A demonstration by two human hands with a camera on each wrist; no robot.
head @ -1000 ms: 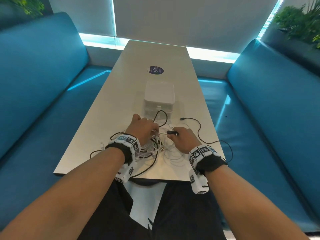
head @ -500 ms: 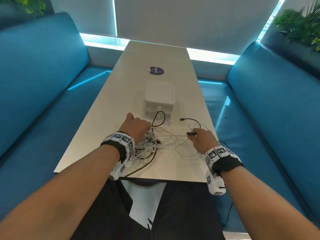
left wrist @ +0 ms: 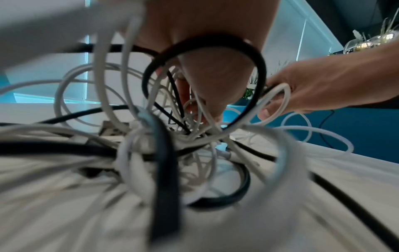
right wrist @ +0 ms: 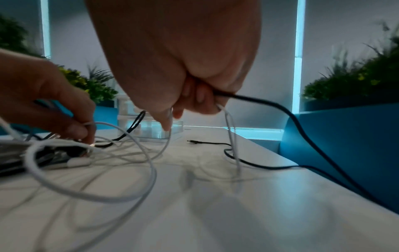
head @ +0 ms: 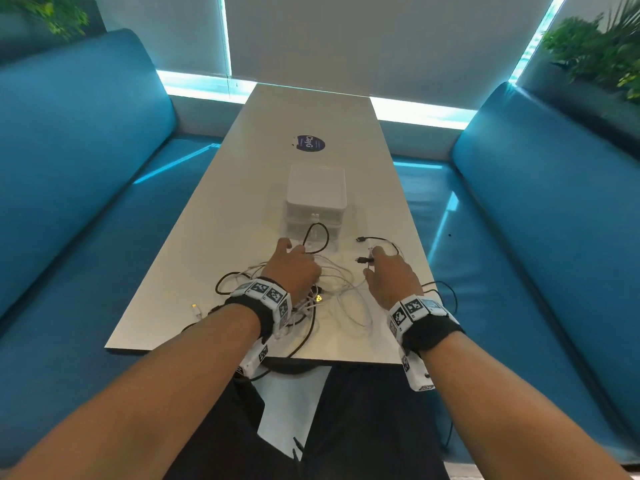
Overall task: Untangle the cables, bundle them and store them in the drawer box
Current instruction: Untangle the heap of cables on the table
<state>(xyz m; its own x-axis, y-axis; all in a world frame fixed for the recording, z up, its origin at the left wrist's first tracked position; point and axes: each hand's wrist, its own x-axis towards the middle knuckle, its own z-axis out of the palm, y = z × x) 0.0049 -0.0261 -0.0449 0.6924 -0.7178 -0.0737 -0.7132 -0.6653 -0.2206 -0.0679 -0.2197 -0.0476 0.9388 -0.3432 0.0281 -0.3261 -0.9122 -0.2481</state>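
Observation:
A tangle of white and black cables (head: 322,296) (left wrist: 172,145) lies on the near end of the white table (head: 207,271). My left hand (head: 294,258) (right wrist: 84,129) rests on top of the tangle and pinches white strands in it. To its right, my right hand (head: 372,259) (right wrist: 194,105) grips a black cable (right wrist: 270,104) near its plug, together with a thin white cable (right wrist: 232,136). The white drawer box (head: 316,188) (right wrist: 149,127) stands shut just beyond both hands.
Blue benches (head: 536,237) flank the table on both sides. The black cable's slack (head: 446,292) droops over the table's right edge. A loose black plug (head: 360,239) lies near the box. A white connector (head: 195,308) lies at near left, a round sticker (head: 310,143) farther back.
My right hand drew the black plug rightward out of the tangle, then came back a little toward the middle. My left hand stayed on the tangle.

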